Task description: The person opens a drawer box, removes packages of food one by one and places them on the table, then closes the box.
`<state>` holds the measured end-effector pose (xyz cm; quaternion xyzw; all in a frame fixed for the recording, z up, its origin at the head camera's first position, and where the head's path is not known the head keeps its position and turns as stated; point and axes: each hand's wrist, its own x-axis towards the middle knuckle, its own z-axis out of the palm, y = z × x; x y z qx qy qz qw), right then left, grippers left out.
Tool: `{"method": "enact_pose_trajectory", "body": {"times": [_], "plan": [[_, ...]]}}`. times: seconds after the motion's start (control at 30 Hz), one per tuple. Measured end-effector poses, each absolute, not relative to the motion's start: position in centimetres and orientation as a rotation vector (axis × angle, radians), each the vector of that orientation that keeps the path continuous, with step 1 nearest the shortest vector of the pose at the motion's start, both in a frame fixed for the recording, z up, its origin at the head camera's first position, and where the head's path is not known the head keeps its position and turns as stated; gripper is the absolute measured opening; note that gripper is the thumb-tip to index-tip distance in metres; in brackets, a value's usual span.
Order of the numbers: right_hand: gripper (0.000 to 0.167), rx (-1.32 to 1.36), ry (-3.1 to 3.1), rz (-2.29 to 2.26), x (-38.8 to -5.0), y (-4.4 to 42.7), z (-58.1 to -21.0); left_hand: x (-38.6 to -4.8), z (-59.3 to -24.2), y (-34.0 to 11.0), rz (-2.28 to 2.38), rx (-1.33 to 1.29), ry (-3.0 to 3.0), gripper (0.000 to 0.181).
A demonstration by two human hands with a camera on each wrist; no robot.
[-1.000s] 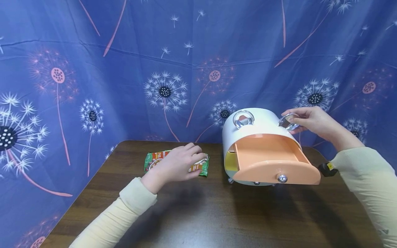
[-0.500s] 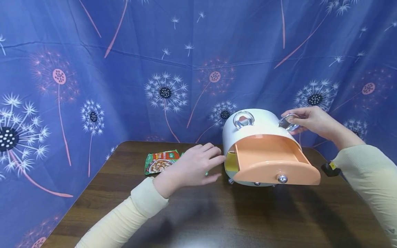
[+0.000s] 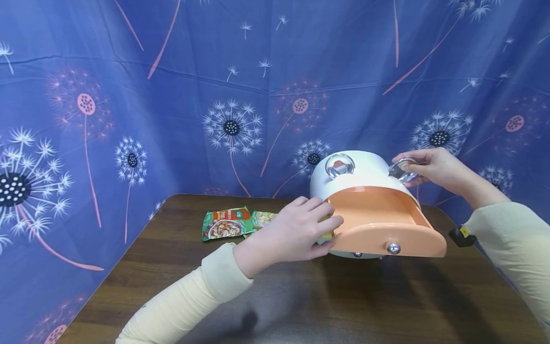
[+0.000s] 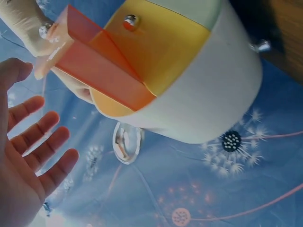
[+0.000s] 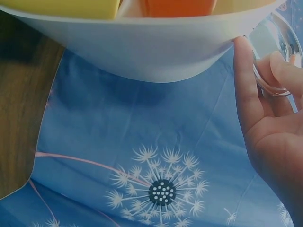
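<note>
A white rounded drawer box stands at the right of the table with its peach top drawer pulled out. Beneath that drawer, the yellow drawer sits closed in the left wrist view. My left hand is at the box's left front, beside the peach drawer, hiding part of the box. Its fingers are loosely bent and hold nothing; the left wrist view shows them apart from the drawer. My right hand grips the clear, silver-rimmed oval ear on the box's right, with one fingertip against the white shell.
Two colourful food packets, one red and green and one green and pale, lie left of the box. A blue dandelion-print cloth hangs behind the brown table. Beside the right sleeve is a small black object.
My left hand has moved right, from above the packets to the front left of the drawer box, uncovering the packets. The right hand has stayed on the ear.
</note>
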<state>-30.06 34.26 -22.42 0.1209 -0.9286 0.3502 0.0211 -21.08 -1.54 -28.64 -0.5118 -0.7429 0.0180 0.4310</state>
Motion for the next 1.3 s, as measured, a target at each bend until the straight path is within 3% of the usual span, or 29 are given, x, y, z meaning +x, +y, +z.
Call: {"method": "enact_pose_trajectory", "body": {"times": [1.3], "plan": [[0.045, 0.402, -2.841, 1.090, -30.1, 34.3, -22.6, -18.6, -28.2, 5.5, 0.135, -1.391, -1.758, 0.029]]}}
